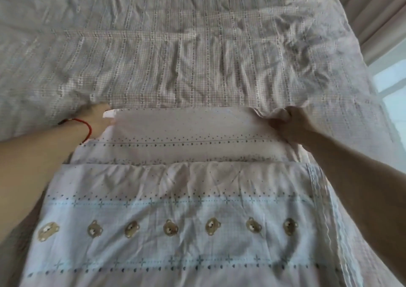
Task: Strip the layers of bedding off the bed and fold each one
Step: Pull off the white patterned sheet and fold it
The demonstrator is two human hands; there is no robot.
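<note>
Right hand [287, 122] is clenched on a bunched corner of the pink dotted sheet [186, 130], while the left hand [100, 119], a red string bracelet [86, 128] on its wrist, lies at the opposite corner by a small white tag; whether it pinches the cloth I cannot tell. Both arms reach forward, well apart, pulling the far edge of the sheet taut. It lies partly folded on the bed, over a checked cover [175, 56], its bear-printed band [169, 227] nearest the person. Thin, soft and light, it should crease easily and sag in the middle, so the corners are the best hold.
</note>
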